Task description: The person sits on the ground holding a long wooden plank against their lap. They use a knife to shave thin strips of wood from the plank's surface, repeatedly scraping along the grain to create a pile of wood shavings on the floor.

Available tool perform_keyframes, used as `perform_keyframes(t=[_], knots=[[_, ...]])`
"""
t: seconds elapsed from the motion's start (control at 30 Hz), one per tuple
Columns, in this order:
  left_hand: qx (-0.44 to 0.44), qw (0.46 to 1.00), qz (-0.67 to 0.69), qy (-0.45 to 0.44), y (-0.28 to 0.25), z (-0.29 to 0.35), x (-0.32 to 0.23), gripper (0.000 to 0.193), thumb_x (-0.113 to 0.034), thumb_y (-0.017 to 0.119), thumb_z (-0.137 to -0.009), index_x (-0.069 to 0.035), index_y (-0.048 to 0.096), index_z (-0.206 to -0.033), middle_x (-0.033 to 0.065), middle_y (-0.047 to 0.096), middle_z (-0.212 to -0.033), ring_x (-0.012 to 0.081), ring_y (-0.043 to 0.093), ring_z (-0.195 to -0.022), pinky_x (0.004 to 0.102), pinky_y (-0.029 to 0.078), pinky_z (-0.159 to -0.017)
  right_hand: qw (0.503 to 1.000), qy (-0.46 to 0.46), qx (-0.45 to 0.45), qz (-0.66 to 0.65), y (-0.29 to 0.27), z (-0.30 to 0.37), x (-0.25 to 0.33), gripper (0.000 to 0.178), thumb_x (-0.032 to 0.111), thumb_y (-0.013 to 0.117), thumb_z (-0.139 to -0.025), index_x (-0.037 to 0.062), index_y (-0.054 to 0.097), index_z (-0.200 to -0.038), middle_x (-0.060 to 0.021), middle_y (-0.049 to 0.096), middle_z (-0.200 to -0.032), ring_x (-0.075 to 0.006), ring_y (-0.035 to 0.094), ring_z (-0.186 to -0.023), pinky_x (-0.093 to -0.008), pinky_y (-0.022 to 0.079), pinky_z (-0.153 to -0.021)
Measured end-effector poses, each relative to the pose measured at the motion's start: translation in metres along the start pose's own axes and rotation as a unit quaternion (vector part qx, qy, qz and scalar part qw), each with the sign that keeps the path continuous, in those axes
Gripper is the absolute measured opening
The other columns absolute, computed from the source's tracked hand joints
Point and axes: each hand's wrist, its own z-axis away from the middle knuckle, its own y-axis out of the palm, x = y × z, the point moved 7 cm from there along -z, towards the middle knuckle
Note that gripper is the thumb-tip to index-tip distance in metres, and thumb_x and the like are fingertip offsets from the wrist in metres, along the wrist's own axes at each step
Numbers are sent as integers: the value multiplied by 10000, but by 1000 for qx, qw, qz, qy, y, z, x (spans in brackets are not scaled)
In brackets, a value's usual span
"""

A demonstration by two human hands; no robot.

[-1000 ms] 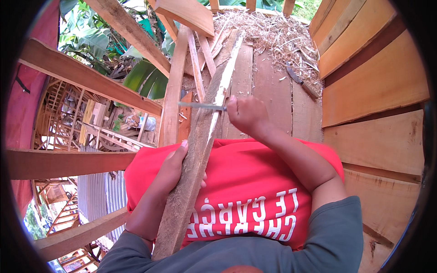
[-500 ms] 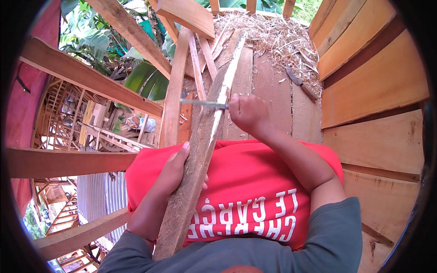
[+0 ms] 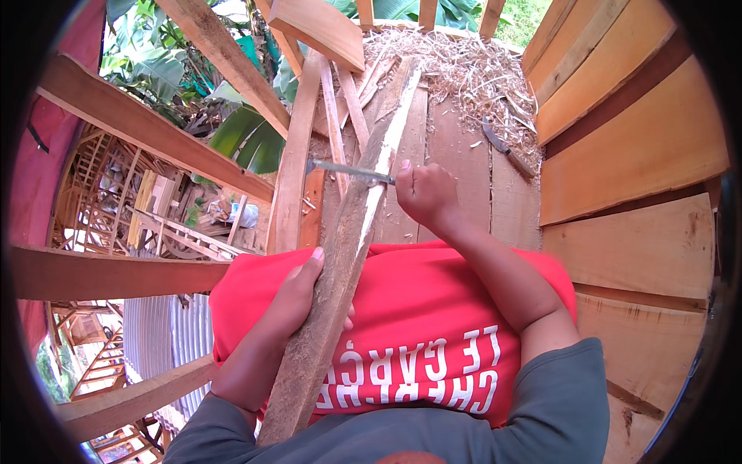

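Observation:
A long rough piece of timber [image 3: 331, 317] slants from my body across the red cloth on my lap and away over the floorboards. Its far right edge shows a pale, freshly cut strip. My left hand [image 3: 297, 292] is closed around the near half of the timber, thumb on the left side and fingertips showing at the right. In my right hand [image 3: 427, 193], closed in a fist, is a knife [image 3: 349, 170]. Its narrow blade lies across the timber's pale edge and points left; the fist hides the handle.
Wood shavings [image 3: 471, 73] cover the far floor. A second, curved knife [image 3: 506, 147] lies on the boards beside them. Plank walling [image 3: 618, 178] rises at my right. Slanting beams [image 3: 154, 139] and loose boards [image 3: 295, 162] stand at my left, with leafy plants beyond.
My right hand and the knife have moved slightly to the right and nearer along the timber. My left hand keeps its hold, and the view has shifted a little.

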Motion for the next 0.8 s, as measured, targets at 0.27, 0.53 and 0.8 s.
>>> perform_keyframes(t=[0.27, 0.53, 0.8], knots=[[9, 1000, -12, -18, 7, 6, 4, 586, -506, 285, -1071, 9, 542, -1182, 175, 661, -745, 263, 688, -587, 353, 568, -538, 999, 35, -22, 12, -7, -16, -29, 534, 313, 404, -959, -20, 693, -660, -263, 637, -640, -442, 658, -613, -544, 543, -648], [28, 999, -24, -26, 12, 5, 7, 583, -511, 283, -1070, 2, 537, -1183, 176, 663, -748, 261, 688, -585, 347, 568, -540, 998, 54, 38, 0, -2, -11, -35, 562, 320, 365, -980, -56, 674, -698, -290, 649, -705, -484, 659, -714, -571, 525, -738], [15, 999, -29, -14, 4, 0, 4, 585, -510, 276, -1071, -4, 563, -1131, 156, 665, -753, 246, 691, -605, 345, 564, -561, 994, 82, 66, -25, 13, 2, -26, 535, 336, 381, -955, -31, 693, -723, -277, 669, -751, -475, 669, -769, -572, 528, -779]])
